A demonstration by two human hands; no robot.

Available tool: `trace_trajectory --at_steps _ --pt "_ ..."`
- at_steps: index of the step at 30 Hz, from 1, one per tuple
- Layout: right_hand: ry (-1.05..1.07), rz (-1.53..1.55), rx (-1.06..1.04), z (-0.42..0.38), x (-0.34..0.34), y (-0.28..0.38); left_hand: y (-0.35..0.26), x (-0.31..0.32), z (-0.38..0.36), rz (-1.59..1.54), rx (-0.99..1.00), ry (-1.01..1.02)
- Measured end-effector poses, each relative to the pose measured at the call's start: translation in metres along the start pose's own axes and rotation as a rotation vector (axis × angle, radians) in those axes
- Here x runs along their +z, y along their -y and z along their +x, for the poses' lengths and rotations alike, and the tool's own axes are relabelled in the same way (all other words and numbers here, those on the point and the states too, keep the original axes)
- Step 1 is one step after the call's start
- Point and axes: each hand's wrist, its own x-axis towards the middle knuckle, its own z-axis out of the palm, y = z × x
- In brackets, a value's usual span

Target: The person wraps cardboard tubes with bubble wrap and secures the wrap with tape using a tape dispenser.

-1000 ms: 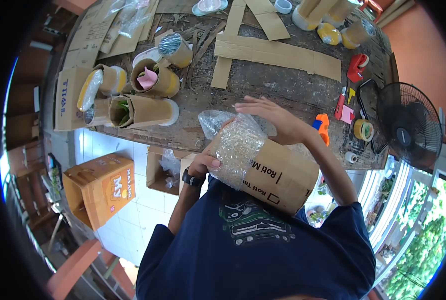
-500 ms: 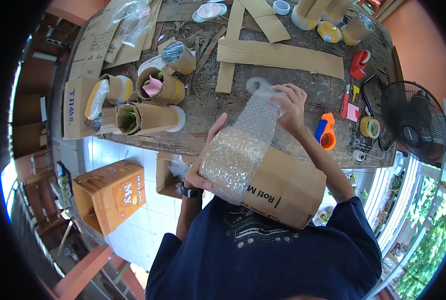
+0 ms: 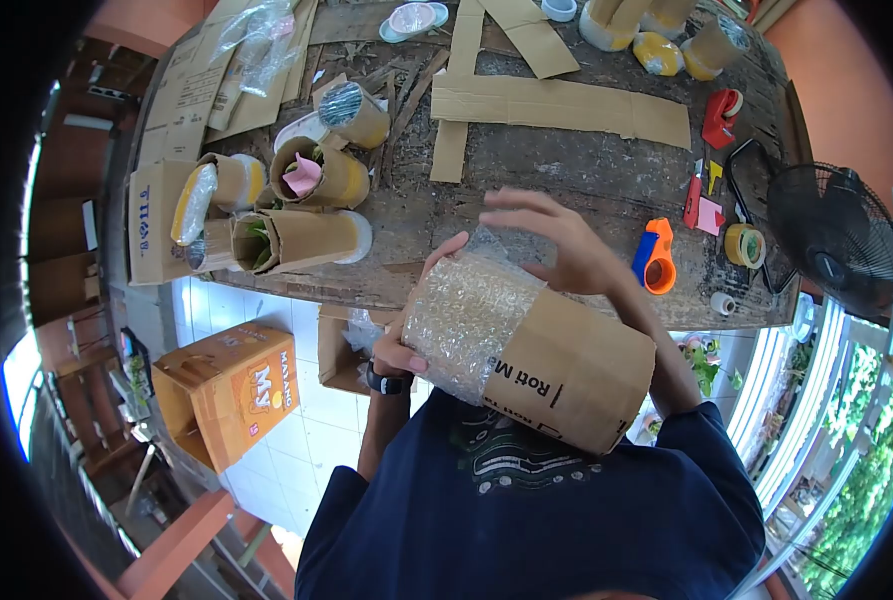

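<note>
A cardboard cylinder (image 3: 586, 375) with printed lettering lies tilted across my chest. Bubble wrap (image 3: 466, 320) covers its left half. My left hand (image 3: 398, 345) grips the wrapped end, thumb on the near side and fingertips showing over the far side. Beyond the cylinder's upper edge, my right hand (image 3: 571, 245) is raised with fingers apart, slightly blurred. Its thumb is close to the short loose end of the bubble wrap, which sticks up past the top of the cylinder.
Right of my hands are an orange-and-blue tape dispenser (image 3: 654, 258), a red cutter (image 3: 693, 198), a tape roll (image 3: 744, 245) and a black fan (image 3: 831, 225). Cardboard strips (image 3: 566, 108) lie ahead. Several cardboard tubes (image 3: 311, 235) stand left; an orange carton (image 3: 231, 385) sits on the floor.
The long bubble wrap flap with its curled end now lies down around the cylinder, leaving a short end up. My right hand has let go and its fingers have spread.
</note>
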Motion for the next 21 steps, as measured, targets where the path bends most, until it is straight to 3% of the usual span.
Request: trace_trajectory --at_steps 2,5,13,17,19,21 --pt "-0.041 0.162 -0.038 -0.003 0.026 -0.024 -0.002 0.002 0.002 0.003 -0.008 -0.01" --pt "-0.214 0.505 0.054 0.002 0.036 0.008 -0.006 0.005 0.003 0.021 -0.016 -0.032" --pt "-0.382 0.591 0.17 -0.016 0.057 0.022 -0.007 0.004 0.006 0.087 -0.085 -0.028" --pt "-0.825 0.718 0.395 -0.01 0.055 -0.031 0.009 -0.006 0.008 0.075 -0.061 0.005" --pt "-0.916 0.085 -0.058 0.005 0.02 -0.052 0.009 -0.005 0.01 0.081 -0.1 0.022" --pt "-0.951 -0.297 -0.185 0.021 -0.016 -0.029 0.0 0.005 0.011 0.104 -0.191 0.016"
